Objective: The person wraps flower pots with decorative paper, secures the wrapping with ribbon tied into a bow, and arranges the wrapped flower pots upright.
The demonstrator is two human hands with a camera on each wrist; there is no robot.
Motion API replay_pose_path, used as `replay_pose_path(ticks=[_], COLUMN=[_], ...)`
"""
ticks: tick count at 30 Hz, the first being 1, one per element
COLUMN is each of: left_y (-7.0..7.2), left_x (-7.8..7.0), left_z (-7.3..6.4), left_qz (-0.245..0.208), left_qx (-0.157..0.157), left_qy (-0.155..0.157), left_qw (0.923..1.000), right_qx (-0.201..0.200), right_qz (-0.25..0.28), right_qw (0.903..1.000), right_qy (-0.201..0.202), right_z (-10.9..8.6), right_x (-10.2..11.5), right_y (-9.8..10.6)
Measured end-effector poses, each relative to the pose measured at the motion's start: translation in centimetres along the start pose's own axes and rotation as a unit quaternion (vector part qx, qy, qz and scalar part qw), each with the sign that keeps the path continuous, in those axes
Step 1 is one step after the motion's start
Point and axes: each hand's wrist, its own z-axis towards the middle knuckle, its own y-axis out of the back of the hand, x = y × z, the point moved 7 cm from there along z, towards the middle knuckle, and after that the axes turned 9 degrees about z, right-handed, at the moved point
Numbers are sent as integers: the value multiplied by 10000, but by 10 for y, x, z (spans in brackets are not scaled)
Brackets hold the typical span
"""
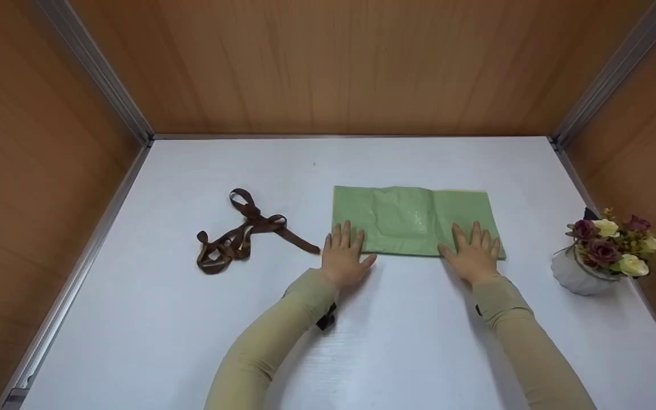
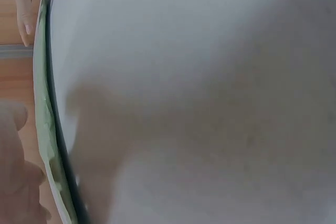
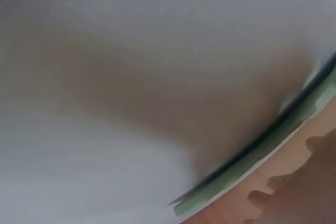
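A flat rectangular packet in green paper (image 1: 405, 219), creased across its middle, lies on the white table. My left hand (image 1: 344, 259) has its straight fingers on the packet's near left corner, thumb spread to the side. At the near right corner, the spread fingers of my right hand (image 1: 473, 256) rest on the paper. Both wrist views catch the packet's near edge (image 2: 44, 114) from low down, with part of the left hand (image 2: 18, 166) beyond it in one and part of the right hand (image 3: 304, 182) in the other.
A tangled brown ribbon (image 1: 242, 233) lies left of the packet, one end reaching close to my left hand. On the right stands a white pot of artificial flowers (image 1: 587, 273). Wooden panels (image 1: 351, 68) enclose the white table (image 1: 151, 319) at the back and sides.
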Motion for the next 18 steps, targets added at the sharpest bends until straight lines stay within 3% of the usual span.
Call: replay_pose_path(ticks=[5,13,18], left_y=[-5,-4,-9], left_x=[-1,-2,-1], left_z=[0,0,0], left_qz=[91,294,414], left_qx=[182,-64,38], left_qy=[34,-35,-70], left_qw=[9998,9995,9991], right_qx=[165,250,269], right_qz=[43,-78,-215], right_qw=[9998,9995,9993], right_qy=[-124,-175,-169], right_z=[2,3,4], right_x=[-5,-6,-5], right_y=[-4,-5,-6])
